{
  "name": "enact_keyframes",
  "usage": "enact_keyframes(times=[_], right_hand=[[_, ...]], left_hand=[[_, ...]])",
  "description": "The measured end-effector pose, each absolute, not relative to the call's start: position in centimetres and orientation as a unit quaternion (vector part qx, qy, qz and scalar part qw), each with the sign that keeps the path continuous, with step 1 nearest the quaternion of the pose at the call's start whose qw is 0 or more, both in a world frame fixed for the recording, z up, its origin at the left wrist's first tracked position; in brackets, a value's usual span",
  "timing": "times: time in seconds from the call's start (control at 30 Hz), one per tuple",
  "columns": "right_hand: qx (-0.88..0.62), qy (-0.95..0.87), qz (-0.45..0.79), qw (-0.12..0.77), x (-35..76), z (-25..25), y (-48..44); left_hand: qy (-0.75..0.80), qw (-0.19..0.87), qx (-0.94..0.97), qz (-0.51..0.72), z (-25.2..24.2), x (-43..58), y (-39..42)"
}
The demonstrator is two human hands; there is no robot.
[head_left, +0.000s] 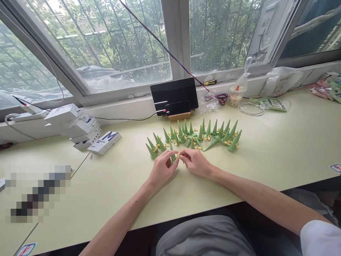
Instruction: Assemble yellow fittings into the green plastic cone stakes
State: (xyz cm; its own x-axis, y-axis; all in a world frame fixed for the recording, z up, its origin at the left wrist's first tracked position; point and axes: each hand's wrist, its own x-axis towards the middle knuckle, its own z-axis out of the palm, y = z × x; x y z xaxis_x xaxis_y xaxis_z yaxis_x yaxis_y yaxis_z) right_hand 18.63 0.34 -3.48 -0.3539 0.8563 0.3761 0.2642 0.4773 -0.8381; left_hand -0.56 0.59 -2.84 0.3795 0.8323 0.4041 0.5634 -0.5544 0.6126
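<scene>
My left hand (163, 166) and my right hand (195, 161) meet at the fingertips over the pale table. Between the two pinches is a small yellowish piece (178, 155), largely hidden by the fingers; both hands grip it. A green cone (172, 151) stands right behind my left fingers, partly covered by them. Beyond the hands several green cones (233, 144) stand upright in loose rows, with small yellow pieces (198, 147) among them. A few cones, such as one green cone (212, 143), lie on their sides.
Behind the cones a black tablet (174, 93) leans on a brown stand (179, 116). White boxes (80, 124) are stacked at the left, with another box (104, 143) beside them. A bagged cup (236, 96) and cables (250, 109) are at the back right.
</scene>
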Motion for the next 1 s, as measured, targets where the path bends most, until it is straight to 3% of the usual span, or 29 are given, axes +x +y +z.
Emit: enact_keyframes(times=[0.57,1.0], right_hand=[[-0.394,-0.775,0.291,0.399,18.55,-4.15,0.7],[-0.415,-0.753,0.323,0.396,18.36,-3.99,0.52]], left_hand=[[0.402,0.182,0.823,0.357,-3.0,-0.41,0.27],[0.398,0.182,0.82,0.369,-3.0,-0.17,0.16]])
